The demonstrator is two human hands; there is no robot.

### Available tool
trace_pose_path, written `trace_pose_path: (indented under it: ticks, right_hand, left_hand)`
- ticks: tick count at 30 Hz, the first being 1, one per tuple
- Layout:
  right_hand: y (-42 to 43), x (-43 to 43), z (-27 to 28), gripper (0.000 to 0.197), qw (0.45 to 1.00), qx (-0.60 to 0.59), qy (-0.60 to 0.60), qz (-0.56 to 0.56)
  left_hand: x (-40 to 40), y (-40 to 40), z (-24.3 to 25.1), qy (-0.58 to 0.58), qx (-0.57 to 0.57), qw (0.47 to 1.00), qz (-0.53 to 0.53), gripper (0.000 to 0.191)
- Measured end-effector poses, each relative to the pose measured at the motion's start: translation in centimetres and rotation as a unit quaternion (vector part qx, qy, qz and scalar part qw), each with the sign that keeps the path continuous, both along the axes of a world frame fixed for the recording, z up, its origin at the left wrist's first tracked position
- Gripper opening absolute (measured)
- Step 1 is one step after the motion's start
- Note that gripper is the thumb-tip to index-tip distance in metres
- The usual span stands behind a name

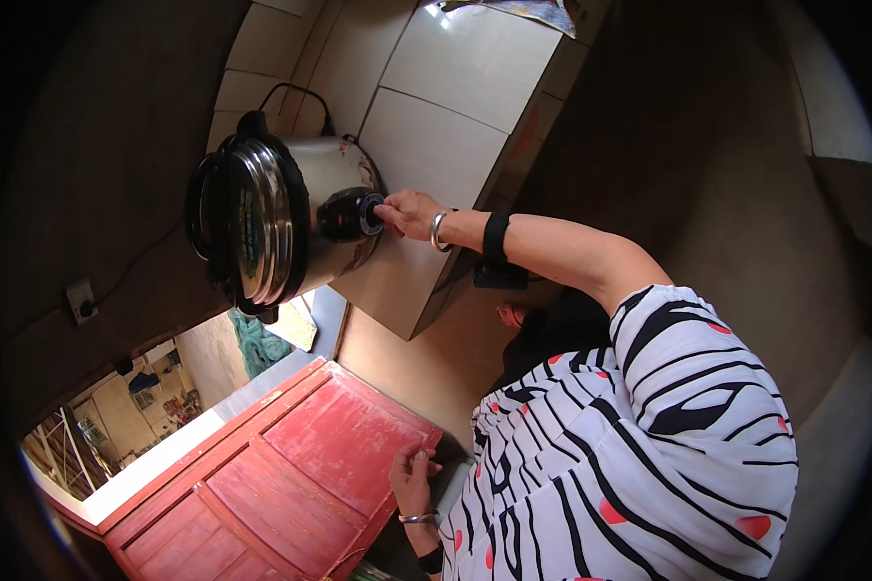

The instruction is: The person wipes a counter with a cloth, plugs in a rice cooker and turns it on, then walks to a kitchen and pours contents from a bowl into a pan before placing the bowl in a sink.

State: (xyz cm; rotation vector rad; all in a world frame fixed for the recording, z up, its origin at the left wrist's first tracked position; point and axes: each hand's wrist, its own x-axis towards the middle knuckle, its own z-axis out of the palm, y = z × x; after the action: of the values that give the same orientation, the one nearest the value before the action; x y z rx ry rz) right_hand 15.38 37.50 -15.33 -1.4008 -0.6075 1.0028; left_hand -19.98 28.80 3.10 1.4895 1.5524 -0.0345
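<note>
A large electric pressure cooker (320,272) with a steel body stands on a white tiled counter (436,138). Its domed metal lid (265,218) has a black rim and handle. My right hand (410,212) reaches across to the black control panel (345,214) on the cooker's side, its fingers pinching the round dial (372,213). Part of the dial is hidden behind the fingertips. Low by my body, my left hand (411,472) hangs with loosely curled fingers and nothing visible in it, in front of a worn red wooden door (291,479).
A black cord (305,88) runs into the cooker's back. On the dark wall, a socket (81,299) holds a plug. The counter's front corner (410,335) juts towards me. Beyond the doorway lie green netting (258,345) and cluttered items outside. A patterned cloth (530,11) lies at the counter's far end.
</note>
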Motion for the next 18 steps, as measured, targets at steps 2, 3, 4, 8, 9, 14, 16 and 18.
trace_pose_path:
  ticks: [2,3,4,8,9,14,16,18]
  right_hand:
    - [0.1,0.0,0.0,0.036,1.0,-0.002,0.002,0.002]
    - [0.0,0.0,0.2,0.036,1.0,-0.01,-0.004,0.002]
    - [0.0,0.1,0.4,0.036,1.0,-0.017,-0.009,0.003]
    - [0.5,0.0,-0.1,0.035,0.999,-0.027,-0.033,0.007]
    - [0.4,0.1,0.0,0.036,0.999,-0.03,-0.026,0.01]
    - [0.4,0.2,0.4,0.036,0.999,-0.037,-0.022,0.02]
    - [0.2,0.2,0.7,0.036,0.999,-0.041,-0.019,0.019]
    - [0.3,0.2,0.7,0.036,0.999,-0.042,-0.02,0.019]
  left_hand:
    - [-0.2,-0.2,-0.1,-0.002,0.0,1.0,0.003,0.022]
    - [-0.3,-0.3,-0.1,0.0,-0.002,1.0,0.005,0.021]
    - [-0.3,-0.4,-0.1,0.003,-0.003,1.0,0.008,0.021]
    - [-1.2,-0.6,-0.6,0.001,-0.004,1.0,0.017,0.024]
    - [-1.3,-0.6,-0.7,-0.001,-0.004,1.0,0.021,0.023]
    - [-1.8,-0.8,-0.9,-0.006,-0.002,1.0,0.024,0.022]
    - [-1.8,-0.8,-0.9,0.0,0.002,1.0,0.018,0.022]
    - [-1.8,-0.9,-0.9,-0.001,0.001,1.0,0.018,0.021]
